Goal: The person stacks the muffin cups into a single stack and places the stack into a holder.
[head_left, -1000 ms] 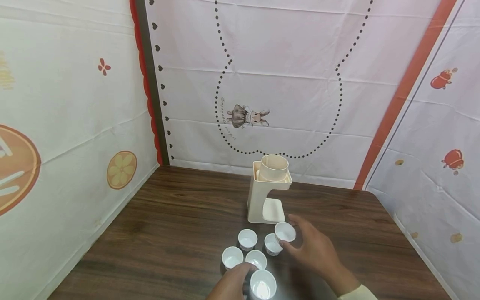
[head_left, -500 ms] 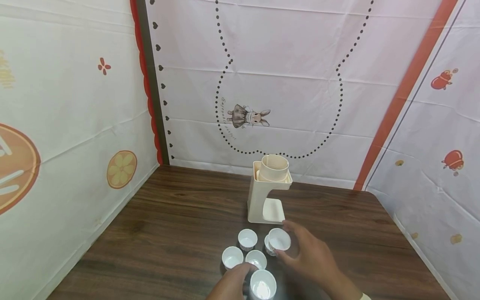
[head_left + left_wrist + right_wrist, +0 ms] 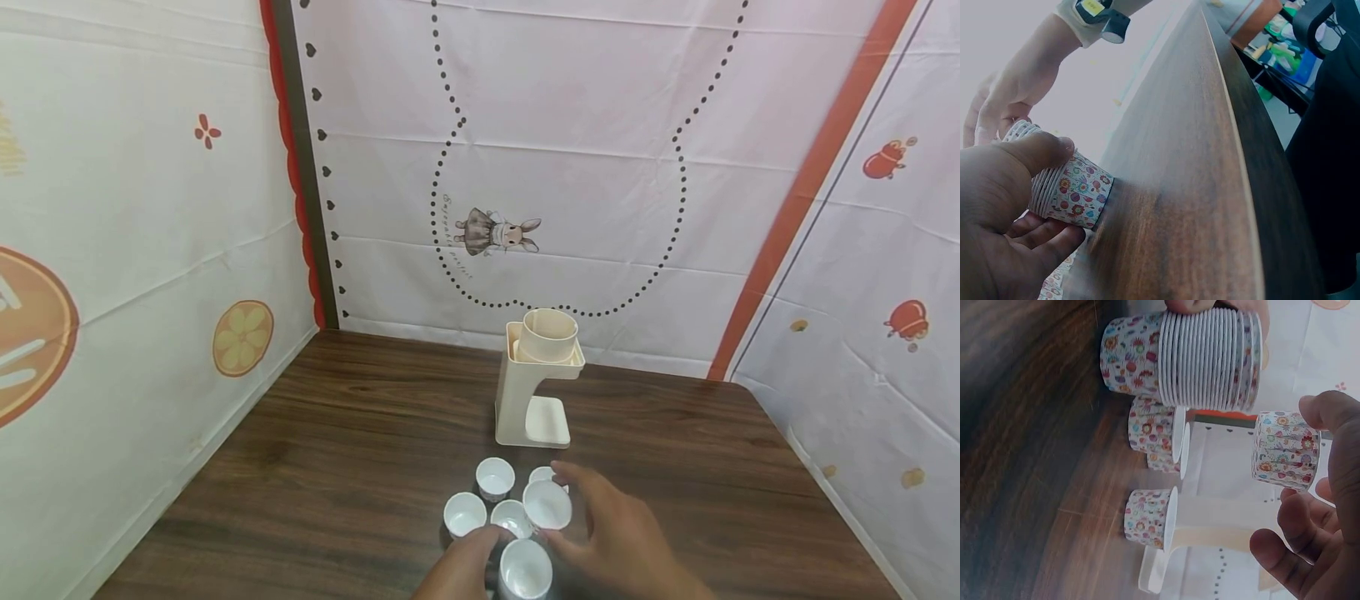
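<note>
My left hand (image 3: 459,571) grips a tall stack of paper baking cups (image 3: 1082,190), white inside with a colourful flower print outside. In the right wrist view, the nested rims of the stack (image 3: 1204,359) show in a tight row. Between thumb and fingers my right hand (image 3: 626,533) pinches a single paper baking cup (image 3: 1285,450), raised off the table and close to the stack. Seen from the head, this held cup (image 3: 547,505) overlaps a loose cup (image 3: 542,474) behind it. Other loose cups (image 3: 495,479) stand upright left of it.
Behind the cups stands a cream plastic stand (image 3: 513,404) with a round cylinder (image 3: 549,336) on top and a flat foot. All this is on a dark wooden table (image 3: 337,467). Printed cloth (image 3: 600,167) hangs on three sides.
My right hand has brought its cup leftward and nearer to me, from beside the far right loose cup toward the stack. The left hand and its stack stay in place.
</note>
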Tool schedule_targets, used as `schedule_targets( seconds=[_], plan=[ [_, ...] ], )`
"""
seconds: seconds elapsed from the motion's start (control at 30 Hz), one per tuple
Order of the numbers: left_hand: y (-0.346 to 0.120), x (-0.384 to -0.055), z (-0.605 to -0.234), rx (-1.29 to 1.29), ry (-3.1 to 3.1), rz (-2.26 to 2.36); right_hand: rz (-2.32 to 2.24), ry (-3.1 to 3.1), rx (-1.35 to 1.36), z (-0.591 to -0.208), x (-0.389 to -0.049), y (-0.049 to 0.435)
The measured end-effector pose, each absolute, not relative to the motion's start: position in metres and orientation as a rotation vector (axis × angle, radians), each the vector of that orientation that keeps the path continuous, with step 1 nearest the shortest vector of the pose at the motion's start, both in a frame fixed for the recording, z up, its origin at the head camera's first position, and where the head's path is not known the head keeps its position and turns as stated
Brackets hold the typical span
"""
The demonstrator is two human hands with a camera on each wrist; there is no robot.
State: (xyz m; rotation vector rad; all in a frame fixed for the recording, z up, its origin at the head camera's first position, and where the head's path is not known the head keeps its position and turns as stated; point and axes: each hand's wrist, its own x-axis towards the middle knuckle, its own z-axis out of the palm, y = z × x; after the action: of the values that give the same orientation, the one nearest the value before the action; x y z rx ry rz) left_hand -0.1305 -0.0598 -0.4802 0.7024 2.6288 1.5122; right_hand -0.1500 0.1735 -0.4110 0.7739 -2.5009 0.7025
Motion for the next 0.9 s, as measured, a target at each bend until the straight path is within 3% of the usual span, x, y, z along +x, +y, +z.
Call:
schedule_targets(
  seconds=[0.9],
  plan=[
    [-0.057,-0.129,-0.476,0.574,2.619,1.471,0.732,-2.523,1.000,-0.416,-0.127,0.169]
  ],
)
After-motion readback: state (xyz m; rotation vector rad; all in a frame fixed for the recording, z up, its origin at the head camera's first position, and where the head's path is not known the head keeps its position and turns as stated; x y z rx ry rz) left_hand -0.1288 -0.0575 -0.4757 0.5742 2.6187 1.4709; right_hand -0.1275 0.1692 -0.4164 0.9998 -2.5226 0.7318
